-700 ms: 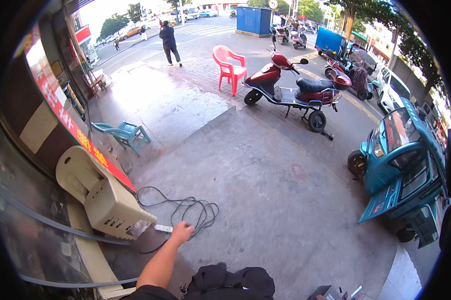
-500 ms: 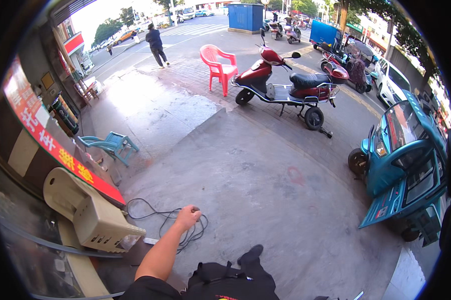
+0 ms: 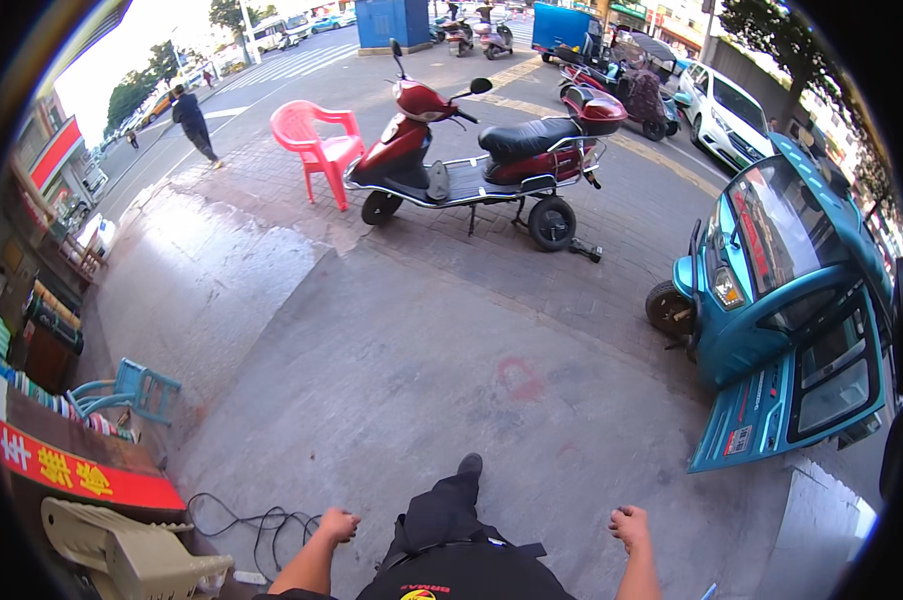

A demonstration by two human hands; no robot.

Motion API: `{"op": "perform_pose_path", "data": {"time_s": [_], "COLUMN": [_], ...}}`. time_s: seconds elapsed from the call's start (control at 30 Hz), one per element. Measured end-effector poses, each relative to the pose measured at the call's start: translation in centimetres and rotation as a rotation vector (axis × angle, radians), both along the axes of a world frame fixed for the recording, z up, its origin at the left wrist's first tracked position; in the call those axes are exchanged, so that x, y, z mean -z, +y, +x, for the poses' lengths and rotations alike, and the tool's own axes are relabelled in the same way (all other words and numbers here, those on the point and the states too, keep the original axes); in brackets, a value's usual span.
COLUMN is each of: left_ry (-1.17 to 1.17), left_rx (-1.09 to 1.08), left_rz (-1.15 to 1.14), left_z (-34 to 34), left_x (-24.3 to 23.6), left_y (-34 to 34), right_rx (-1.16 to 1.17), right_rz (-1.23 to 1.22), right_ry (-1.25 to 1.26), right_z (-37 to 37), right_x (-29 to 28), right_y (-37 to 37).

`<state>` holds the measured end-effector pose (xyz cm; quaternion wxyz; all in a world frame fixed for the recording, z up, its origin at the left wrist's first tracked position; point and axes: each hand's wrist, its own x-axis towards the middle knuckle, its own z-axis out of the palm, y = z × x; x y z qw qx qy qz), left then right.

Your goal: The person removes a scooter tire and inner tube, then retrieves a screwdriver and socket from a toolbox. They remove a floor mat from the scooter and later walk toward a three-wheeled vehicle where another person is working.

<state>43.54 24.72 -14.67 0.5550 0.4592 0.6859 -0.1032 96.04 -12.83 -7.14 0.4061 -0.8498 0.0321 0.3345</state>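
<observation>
My left hand [image 3: 337, 525] hangs low at the lower middle, left of my dark-clothed legs [image 3: 441, 515], its fingers loosely closed with nothing visible in them. My right hand [image 3: 628, 525] hangs to the right of them, fingers also curled, with nothing visible in them. A black cable [image 3: 271, 530] lies coiled on the concrete floor [image 3: 391, 370] left of my left hand, near a beige plastic chair [image 3: 126, 550].
A red chair [image 3: 319, 150] and red scooter [image 3: 521, 140] stand ahead. A teal three-wheeler [image 3: 771, 270] with its door out is at right. A small blue chair [image 3: 139, 388] and red signboard [image 3: 81, 470] line the left. A walking person [image 3: 191, 125] is near the road.
The view has swung and advanced, shifting the cable and chairs down-left. My left hand has dropped from over the cable to beside my leg. My right hand now shows at the lower right.
</observation>
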Motion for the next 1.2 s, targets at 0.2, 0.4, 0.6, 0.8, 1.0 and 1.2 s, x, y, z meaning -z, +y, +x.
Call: {"op": "perform_pose_path", "data": {"time_s": [0.2,0.4,0.6,0.8,1.0,1.2], "left_ry": [-0.242,-0.411,-0.097,-0.119,-0.128,-0.238], "left_rx": [-0.068,0.02,-0.002,0.046,0.104,-0.005], "left_rz": [0.316,0.346,0.126,0.057,0.13,0.258], "left_z": [23.9,44.2,56.8,68.7,85.3,105.2], "left_x": [-0.9,-4.0,4.5,3.4,9.2,10.0], "left_y": [19.9,27.2,28.8,30.6,41.1,51.9], "right_rx": [-0.101,-0.077,0.048,-0.081,-0.045,-0.144], "right_rz": [-0.215,-0.314,-0.204,-0.166,-0.055,-0.355], "right_ry": [0.218,0.474,0.299,0.081,-0.038,0.155], "right_z": [6.0,13.7,35.7,57.2,75.0,81.8], "right_x": [5.1,8.0,13.2,9.2,13.6,19.6], "right_y": [6.2,8.3,16.9,28.4,36.8,37.6]}}
